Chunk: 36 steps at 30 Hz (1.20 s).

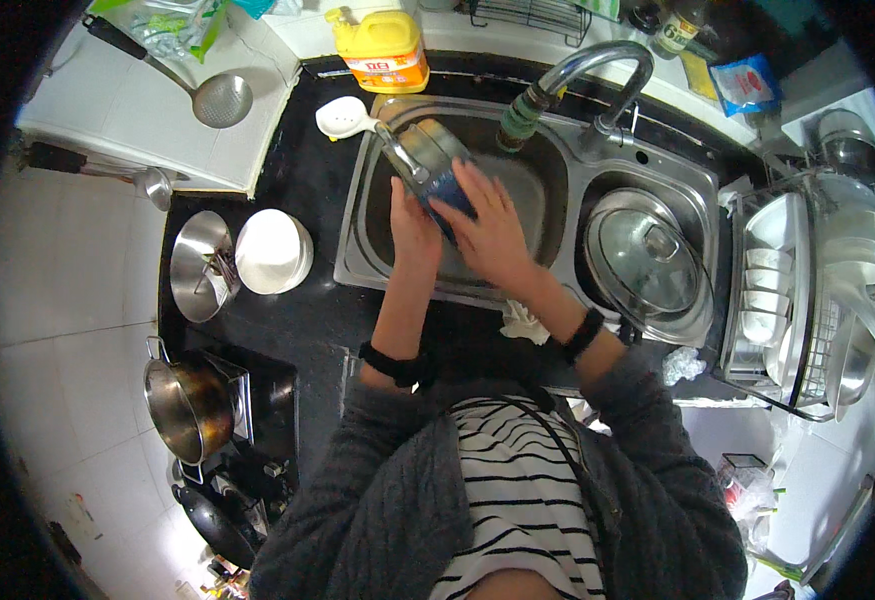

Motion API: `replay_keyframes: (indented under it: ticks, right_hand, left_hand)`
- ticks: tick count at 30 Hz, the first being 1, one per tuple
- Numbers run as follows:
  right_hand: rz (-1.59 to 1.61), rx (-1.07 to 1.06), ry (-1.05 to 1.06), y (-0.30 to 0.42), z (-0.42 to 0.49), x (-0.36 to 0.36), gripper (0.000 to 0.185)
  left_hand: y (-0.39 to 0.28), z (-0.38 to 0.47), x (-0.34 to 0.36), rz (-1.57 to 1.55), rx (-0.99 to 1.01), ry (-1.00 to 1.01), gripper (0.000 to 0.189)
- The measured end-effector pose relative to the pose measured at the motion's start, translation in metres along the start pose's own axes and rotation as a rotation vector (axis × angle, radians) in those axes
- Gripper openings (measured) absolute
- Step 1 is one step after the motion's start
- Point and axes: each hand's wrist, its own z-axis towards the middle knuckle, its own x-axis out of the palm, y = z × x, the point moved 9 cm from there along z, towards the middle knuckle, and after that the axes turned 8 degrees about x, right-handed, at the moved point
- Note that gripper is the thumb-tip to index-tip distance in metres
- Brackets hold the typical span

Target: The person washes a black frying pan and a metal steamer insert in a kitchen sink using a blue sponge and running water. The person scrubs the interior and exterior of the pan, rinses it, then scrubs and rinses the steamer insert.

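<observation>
Over the larger basin of a stainless steel double sink (550, 225), a lidded container (437, 154) with a blue side and a clip or handle along one edge is tilted between both hands. My left hand (416, 225) supports it from the lower left, fingers pointing up. Across its blue side lies my right hand (490, 221), with fingers spread and slightly blurred. What exactly the container is cannot be told. A white scoop-like spoon or rest (346, 118) lies just beyond its upper left end. The curved metal faucet (595, 56) has a green-wrapped spout end, right of the container.
A yellow detergent jug (383, 52) stands behind the sink. White bowls (272, 251) and a steel bowl (198, 266) sit left. A glass lid (651, 259) fills the smaller basin. A dish rack (805, 300) is right; a steel pot (186, 412) is lower left.
</observation>
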Motion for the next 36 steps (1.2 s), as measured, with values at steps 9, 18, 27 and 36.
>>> replay_keyframes:
  ticks: [9, 18, 27, 36]
  right_hand:
    - [0.11, -0.148, -0.086, 0.002, -0.024, -0.001, 0.039]
    - [0.032, -0.016, -0.056, -0.008, 0.009, 0.01, 0.035]
    - [0.085, -0.005, -0.059, -0.013, 0.0, 0.008, 0.043]
    - [0.03, -0.143, -0.11, -0.013, -0.048, -0.008, 0.039]
  left_hand:
    - [0.009, 0.008, -0.015, -0.116, -0.085, -0.066, 0.041]
    - [0.012, 0.009, -0.008, -0.061, -0.035, -0.014, 0.042]
    - [0.026, 0.011, -0.019, -0.056, -0.093, -0.043, 0.038]
    - [-0.003, -0.001, 0.0, -0.074, -0.058, -0.164, 0.044]
